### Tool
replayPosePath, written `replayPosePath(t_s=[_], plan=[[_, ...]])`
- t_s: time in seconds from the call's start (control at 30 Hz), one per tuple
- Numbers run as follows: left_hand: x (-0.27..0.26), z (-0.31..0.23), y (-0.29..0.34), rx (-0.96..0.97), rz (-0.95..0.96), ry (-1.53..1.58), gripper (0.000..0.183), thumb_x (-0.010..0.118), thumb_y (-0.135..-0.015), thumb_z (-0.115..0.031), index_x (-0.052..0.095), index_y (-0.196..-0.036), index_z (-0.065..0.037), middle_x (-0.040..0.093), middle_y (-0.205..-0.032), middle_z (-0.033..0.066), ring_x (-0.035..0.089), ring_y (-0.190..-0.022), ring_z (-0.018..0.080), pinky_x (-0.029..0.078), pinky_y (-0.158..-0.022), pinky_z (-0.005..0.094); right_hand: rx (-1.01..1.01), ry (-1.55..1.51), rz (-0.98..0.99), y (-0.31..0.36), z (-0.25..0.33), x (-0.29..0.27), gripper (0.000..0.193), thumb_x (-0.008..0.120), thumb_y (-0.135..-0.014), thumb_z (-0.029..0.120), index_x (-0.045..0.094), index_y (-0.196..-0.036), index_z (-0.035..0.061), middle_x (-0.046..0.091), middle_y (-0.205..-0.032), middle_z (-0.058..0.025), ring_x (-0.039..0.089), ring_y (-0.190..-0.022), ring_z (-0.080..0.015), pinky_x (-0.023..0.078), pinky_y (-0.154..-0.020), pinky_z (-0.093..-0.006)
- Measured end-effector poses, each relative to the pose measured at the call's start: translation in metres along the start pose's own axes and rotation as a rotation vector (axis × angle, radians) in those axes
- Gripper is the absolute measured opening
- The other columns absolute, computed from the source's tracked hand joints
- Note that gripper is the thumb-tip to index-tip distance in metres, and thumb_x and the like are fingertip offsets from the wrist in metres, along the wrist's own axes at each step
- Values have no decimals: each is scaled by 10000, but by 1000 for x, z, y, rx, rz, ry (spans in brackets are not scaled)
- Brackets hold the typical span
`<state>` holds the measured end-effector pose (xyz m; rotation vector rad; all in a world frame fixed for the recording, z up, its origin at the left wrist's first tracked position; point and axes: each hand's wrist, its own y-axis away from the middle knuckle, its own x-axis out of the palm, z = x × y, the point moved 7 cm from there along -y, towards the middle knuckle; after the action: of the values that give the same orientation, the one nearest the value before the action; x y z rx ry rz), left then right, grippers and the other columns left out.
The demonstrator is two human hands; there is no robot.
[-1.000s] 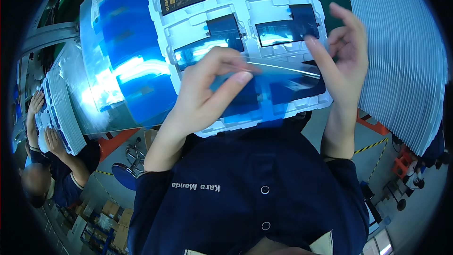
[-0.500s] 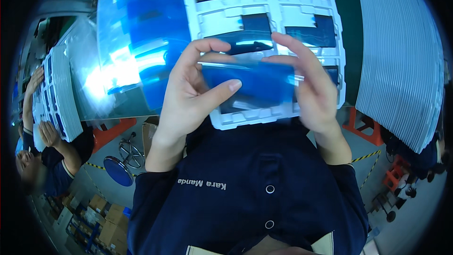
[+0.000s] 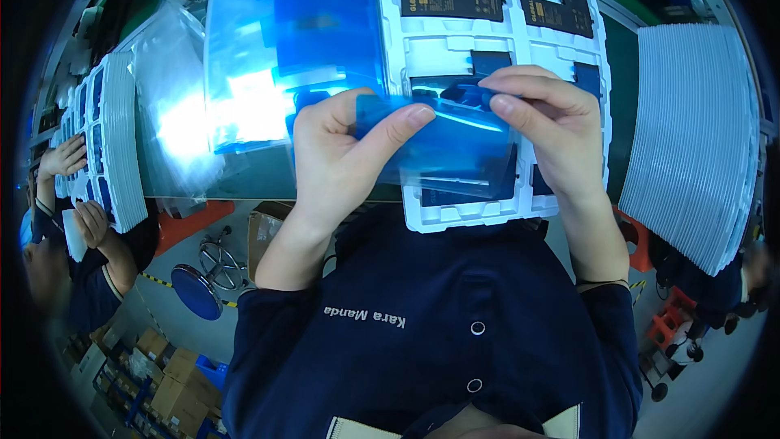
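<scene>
Over the near part of a white plastic tray (image 3: 416, 216), my left hand (image 3: 341, 146) grips a piece of blue see-through film (image 3: 455, 142), its thumb lying on top. My right hand (image 3: 556, 118) is closed, thumb against fingers, at the film's upper right corner. A strip of glare crosses the film, and the tray shows through it. In the tray's compartments lie flat black L-shaped batteries, such as the far one (image 3: 451, 0) and its neighbour (image 3: 558, 15) to the right. My hands and the film partly hide the nearer batteries.
Left of the tray lie blue film sheets (image 3: 325, 24) and clear plastic (image 3: 166, 89) with strong glare. A tall stack of white trays (image 3: 691, 138) stands at right. At far left, a co-worker's hands (image 3: 69, 154) touch another tray stack (image 3: 122, 146). A stool (image 3: 197, 291) stands on the floor.
The view has shifted, so the tray appears further right. The blue film is now tilted, its right end lower, and my right fingers have come together at its upper right corner.
</scene>
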<state>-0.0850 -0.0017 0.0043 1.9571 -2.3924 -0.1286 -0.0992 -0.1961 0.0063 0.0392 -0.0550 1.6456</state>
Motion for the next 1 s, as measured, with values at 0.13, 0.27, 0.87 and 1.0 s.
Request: replayPosePath(t_s=[0.13, 0.27, 0.87, 1.0], plan=[[-14, -1, -18, 23, 87, -263, 393, 791, -741, -225, 565, -511, -1, 496, -439, -16, 428, -430, 29, 301, -390, 213, 76, -133, -79, -19, -2, -5, 169, 687, -813, 55, 689, -975, 8, 665, -923, -68, 610, -796, -109, 486, -661, -214], [-17, -7, -45, -3, 277, -601, 360, 793, -724, -203, 532, -544, -34, 388, -477, -50, 308, -467, 23, 220, -431, 214, -33, -165, -220, -63, 3, -48, 272, 712, -801, 111, 624, -1038, 12, 656, -844, -40, 582, -682, -74, 455, -562, -196], [-8, -2, -92, 446, 526, -783, 269, 761, -645, -53, 565, -829, -42, 537, -1048, 66, 509, -985, 255, 434, -823, 338, -46, 261, -260, -102, -38, -42, 310, 721, -772, 67, 624, -1056, -11, 675, -809, -31, 599, -664, -31, 458, -527, -153], [-8, -1, -92, 440, 532, -804, 288, 768, -630, -61, 571, -838, -42, 534, -1032, 72, 514, -988, 255, 438, -827, 338, -16, 296, -272, -102, -38, -42, 304, 720, -771, 61, 628, -1054, -7, 677, -806, -25, 597, -657, -26, 454, -521, -151]])
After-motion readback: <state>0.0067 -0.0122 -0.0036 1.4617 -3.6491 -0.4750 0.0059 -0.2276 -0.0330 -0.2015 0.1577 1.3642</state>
